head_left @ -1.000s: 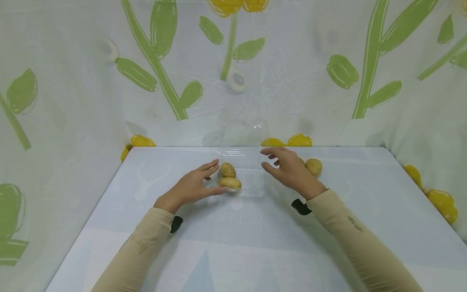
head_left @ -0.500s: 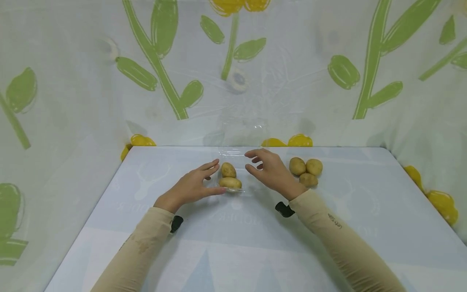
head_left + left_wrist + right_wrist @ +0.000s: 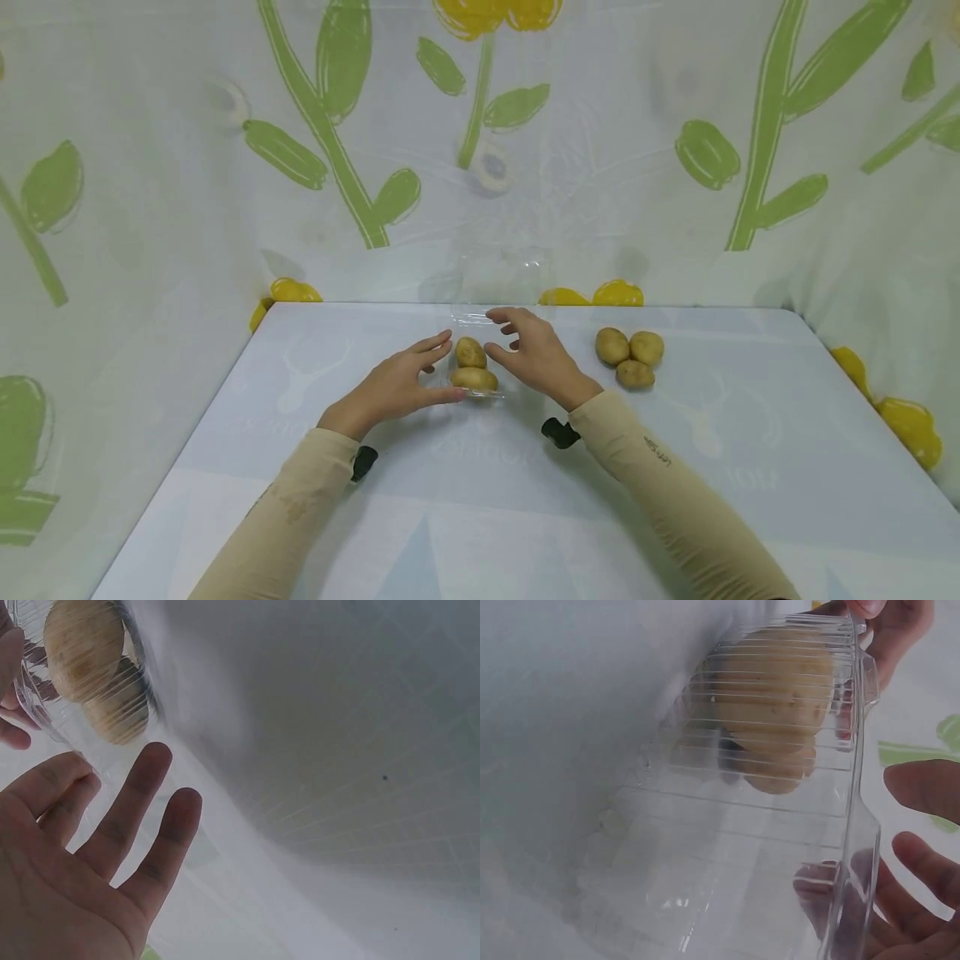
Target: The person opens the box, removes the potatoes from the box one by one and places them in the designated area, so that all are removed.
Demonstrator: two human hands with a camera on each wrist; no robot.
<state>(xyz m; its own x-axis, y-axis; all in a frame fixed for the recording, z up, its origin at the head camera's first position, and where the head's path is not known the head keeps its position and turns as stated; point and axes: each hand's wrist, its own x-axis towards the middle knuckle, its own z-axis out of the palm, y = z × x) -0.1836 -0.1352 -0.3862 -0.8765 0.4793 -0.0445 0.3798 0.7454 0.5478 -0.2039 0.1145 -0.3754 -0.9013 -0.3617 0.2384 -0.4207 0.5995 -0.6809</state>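
One clear plastic container (image 3: 765, 829) is on the pale table (image 3: 480, 533), near the middle of the head view, and its one lid (image 3: 501, 282) stands raised at the back. Two potatoes are inside, in the left part: one rounder potato (image 3: 470, 352) behind and one longer potato (image 3: 474, 380) in front, very close to each other. The other three potatoes (image 3: 635, 375) make a small group on the table, right of the middle of the frame, so there are five in total. The left hand (image 3: 390, 385), left of centre, has its fingers spread and almost straight; its thumb is at the near left corner of the container, but I cannot tell if it presses there. The right hand (image 3: 534, 352), just right of centre, has loosely bent fingers and holds nothing; it is over the right part of the container. Two beige sleeves (image 3: 277, 517) come from the lower left and lower right, two black objects (image 3: 559, 432) show beside the wrists, and one flower-printed cloth (image 3: 585, 167) fills the upper part of the frame
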